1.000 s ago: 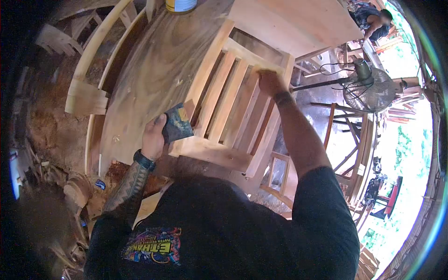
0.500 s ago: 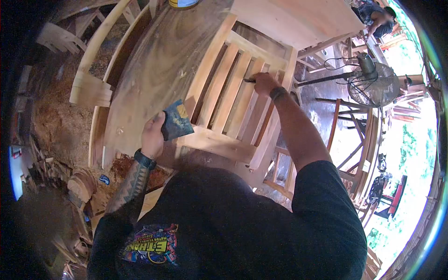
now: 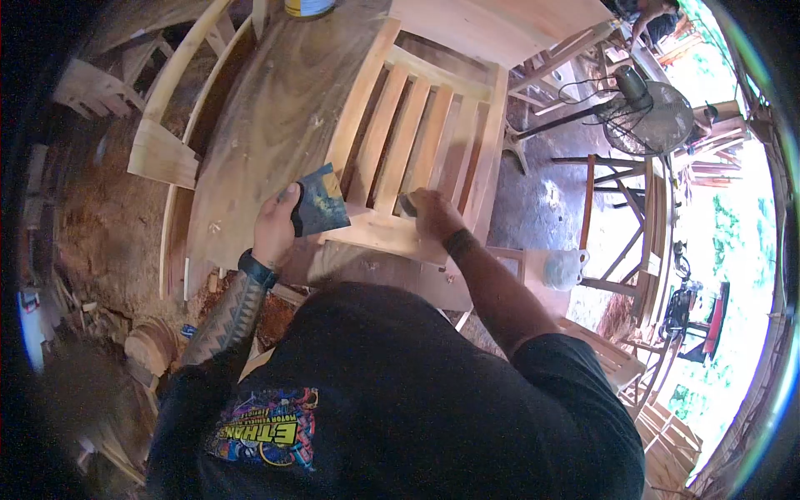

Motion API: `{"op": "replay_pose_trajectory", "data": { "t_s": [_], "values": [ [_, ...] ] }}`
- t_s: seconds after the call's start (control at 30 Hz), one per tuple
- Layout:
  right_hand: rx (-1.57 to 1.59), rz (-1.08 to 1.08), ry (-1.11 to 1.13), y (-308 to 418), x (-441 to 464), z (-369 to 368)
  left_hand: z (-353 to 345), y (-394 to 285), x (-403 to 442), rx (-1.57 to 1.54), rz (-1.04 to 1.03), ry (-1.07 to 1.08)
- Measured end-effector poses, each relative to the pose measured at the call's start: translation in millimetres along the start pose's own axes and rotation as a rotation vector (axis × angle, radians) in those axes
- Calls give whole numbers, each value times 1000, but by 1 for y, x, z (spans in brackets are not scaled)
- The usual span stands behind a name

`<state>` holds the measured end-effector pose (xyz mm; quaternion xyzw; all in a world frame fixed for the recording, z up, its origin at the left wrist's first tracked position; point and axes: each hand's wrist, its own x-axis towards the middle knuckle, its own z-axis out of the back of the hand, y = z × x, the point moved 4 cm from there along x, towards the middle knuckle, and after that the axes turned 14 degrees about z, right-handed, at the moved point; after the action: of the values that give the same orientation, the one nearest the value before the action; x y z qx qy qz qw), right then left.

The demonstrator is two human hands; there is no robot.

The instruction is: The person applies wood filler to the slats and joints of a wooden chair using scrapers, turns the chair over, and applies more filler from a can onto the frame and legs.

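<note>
A slatted wooden frame (image 3: 372,229) lies on a wooden tabletop (image 3: 275,125). My left hand (image 3: 276,225) is closed on a dark blue-grey sheet with a yellowish corner (image 3: 321,202), held near the frame's lower left corner. Over the near ends of the slats, my right hand (image 3: 433,215) is closed round a small dark pad (image 3: 407,205), which touches the wood by the near rail. The pad's far side is hidden by my fingers.
A can (image 3: 308,7) stands at the tabletop's far edge, and a wide board (image 3: 500,29) lies beyond the frame. On the right are a standing fan (image 3: 647,118), a clear plastic jug (image 3: 565,270) and wooden frames. Another person (image 3: 654,21) is at the upper right.
My right hand has moved from the far end of the slats down to the near rail. My left hand still holds the sheet in about the same place. The view has shifted slightly.
</note>
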<state>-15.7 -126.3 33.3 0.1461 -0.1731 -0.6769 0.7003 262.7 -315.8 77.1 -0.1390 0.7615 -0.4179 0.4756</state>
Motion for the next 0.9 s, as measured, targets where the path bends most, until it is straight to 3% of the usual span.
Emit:
{"op": "replay_pose_trajectory", "data": {
  "t_s": [0.27,0.37,0.47,0.5,0.57,0.6,0.67,0.7,0.73,0.9],
  "values": [
    [2,-88,-11,46,-36,-21,-19,0,-7,-58,13,127],
    [21,-56,208,40,-34,-20,-27,-22,-23,-71,40,103],
    [58,248,361,0,-25,-19,-24,-18,-25,-71,12,79],
    [-158,186,478,-12,-6,0,-21,-15,-21,-81,-1,77],
    [-36,185,233,-51,26,41,-18,-11,-23,-88,-42,110],
    [-120,137,251,-61,46,67,-16,-9,-24,-96,-35,99],
    [-210,335,90,-127,78,82,-11,-4,-28,-119,1,51],
    [-290,103,271,-129,99,103,-9,-1,-30,-136,29,12],
    [-242,44,303,-138,114,119,-7,3,-35,-181,38,8],
    [-311,-104,204,-194,163,121,7,16,-62,-220,-5,-183]
  ]
}}
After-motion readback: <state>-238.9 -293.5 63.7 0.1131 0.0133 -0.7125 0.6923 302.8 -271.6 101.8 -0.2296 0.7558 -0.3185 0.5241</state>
